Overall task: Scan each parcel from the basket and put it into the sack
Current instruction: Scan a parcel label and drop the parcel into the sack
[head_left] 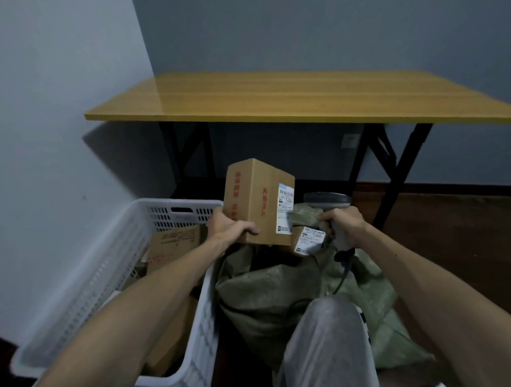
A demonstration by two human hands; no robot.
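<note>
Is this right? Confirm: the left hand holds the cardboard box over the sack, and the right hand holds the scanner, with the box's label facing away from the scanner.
Wrong on one point. In the head view the box has its white label facing the scanner. The rest stands: left hand, right hand, sack.

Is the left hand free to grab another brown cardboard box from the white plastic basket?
Probably not: the left hand already holds a brown cardboard box above the green woven sack.

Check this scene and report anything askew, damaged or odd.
Nothing stands out. The left hand holds a box tilted, its label turned toward the scanner in the right hand, which fits scanning. Other boxes lie in the basket and the sack.
</note>
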